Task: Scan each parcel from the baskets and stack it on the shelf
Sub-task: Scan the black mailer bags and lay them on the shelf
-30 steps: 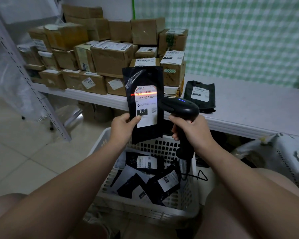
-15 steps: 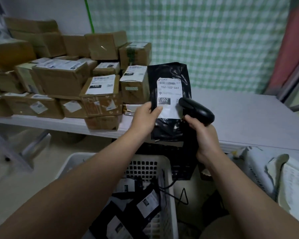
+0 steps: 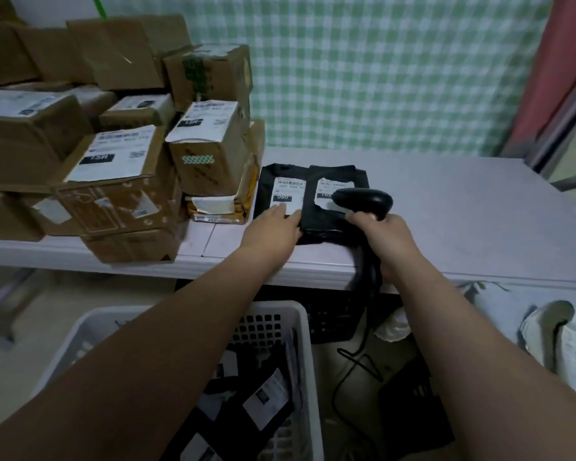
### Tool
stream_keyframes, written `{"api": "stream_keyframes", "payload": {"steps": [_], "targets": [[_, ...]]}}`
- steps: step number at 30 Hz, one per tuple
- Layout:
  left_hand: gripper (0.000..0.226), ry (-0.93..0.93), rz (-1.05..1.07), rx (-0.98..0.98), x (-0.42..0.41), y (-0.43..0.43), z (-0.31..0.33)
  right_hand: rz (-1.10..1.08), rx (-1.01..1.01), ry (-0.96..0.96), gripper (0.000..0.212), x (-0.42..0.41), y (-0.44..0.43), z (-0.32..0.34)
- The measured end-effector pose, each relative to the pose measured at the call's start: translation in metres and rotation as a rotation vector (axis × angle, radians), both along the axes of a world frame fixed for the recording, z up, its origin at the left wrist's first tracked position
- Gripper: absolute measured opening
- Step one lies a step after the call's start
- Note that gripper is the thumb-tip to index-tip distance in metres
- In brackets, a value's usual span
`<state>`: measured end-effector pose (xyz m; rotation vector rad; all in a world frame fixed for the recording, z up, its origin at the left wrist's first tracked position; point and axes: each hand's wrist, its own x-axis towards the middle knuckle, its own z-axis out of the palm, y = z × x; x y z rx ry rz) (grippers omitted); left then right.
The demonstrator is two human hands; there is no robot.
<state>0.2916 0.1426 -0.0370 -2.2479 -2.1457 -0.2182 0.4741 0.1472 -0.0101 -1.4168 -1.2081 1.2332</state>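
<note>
Label of right parcel (image 3: 330,183): the lower right part is covered by the head of the scanner (image 3: 366,199); only "10" of the dark code block can be read.
Label of left parcel (image 3: 288,189): "060" is read; the near edge is covered by fingers.
Scanner handle: blurred and largely enclosed by the right hand (image 3: 388,242); no trigger can be made out.
Cable (image 3: 350,364): it is traced from below the handle to the floor at lower centre; its far end is lost in shadow.
Bagged parcels (image 3: 266,397): they lie in the white basket (image 3: 305,327), overlapped by the left forearm and cut off at the bottom edge.
Cardboard boxes (image 3: 123,168): cut off at the left and top edges.
Left hand (image 3: 273,229): the fingers are held straight and laid flat on the near end of the left parcel, with the tips at the edge of the right parcel; the thumb is not seen.
Right hand: curled round the scanner handle at the near edge of the table (image 3: 463,221).
Black parcels on table: two, flat, edges meeting, just right of the boxes at frame centre.
Bagged parcels in basket: at least four labels counted; the total cannot be told.
Cardboard boxes: more than ten.
Scanner: one.
White basket: one.
Black crate (image 3: 333,322): one, under the table.
</note>
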Motion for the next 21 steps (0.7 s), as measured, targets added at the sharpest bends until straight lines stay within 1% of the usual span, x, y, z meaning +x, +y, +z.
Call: {"api": "stream_keyframes", "payload": {"steps": [2, 3, 5, 7, 9, 11, 13, 15, 17, 19, 21], "targets": [[0.04, 0.001, 0.001, -0.005, -0.007, 0.006, 0.0, 0.027, 0.013, -0.018, 0.012, -0.004, 0.002, -0.001], [0.039, -0.006, -0.001, -0.014, -0.01, 0.008, 0.0, 0.018, 0.033, -0.046, 0.015, -0.006, 0.002, -0.002], [0.038, -0.024, -0.026, 0.003, -0.013, 0.004, 0.002, -0.012, 0.086, -0.137, 0.024, -0.009, 0.001, -0.004], [0.038, -0.07, -0.07, 0.069, -0.015, -0.014, 0.004, -0.016, 0.157, -0.232, 0.026, -0.011, -0.007, -0.001], [0.04, -0.181, -0.099, 0.138, -0.021, -0.047, 0.002, 0.057, 0.243, -0.303, 0.028, -0.014, -0.02, 0.003], [0.036, -0.284, -0.158, 0.199, -0.033, -0.091, -0.006, 0.147, 0.363, -0.416, 0.026, -0.02, -0.039, 0.005], [0.03, -0.327, -0.199, 0.209, -0.051, -0.133, -0.023, 0.25, 0.415, -0.505, 0.024, -0.029, -0.059, 0.007], [0.028, -0.335, -0.16, 0.152, -0.075, -0.17, -0.051, 0.399, 0.353, -0.495, 0.023, -0.041, -0.08, 0.006], [0.027, -0.361, -0.065, 0.032, -0.1, -0.198, -0.079, 0.537, 0.234, -0.433, 0.021, -0.059, -0.101, 0.002], [0.027, -0.409, 0.003, -0.091, -0.12, -0.218, -0.106, 0.656, 0.112, -0.383, 0.015, -0.085, -0.12, -0.013], [0.028, -0.451, 0.072, -0.195, -0.133, -0.232, -0.131, 0.728, 0.049, -0.409, 0.018, -0.114, -0.133, -0.042]]}}
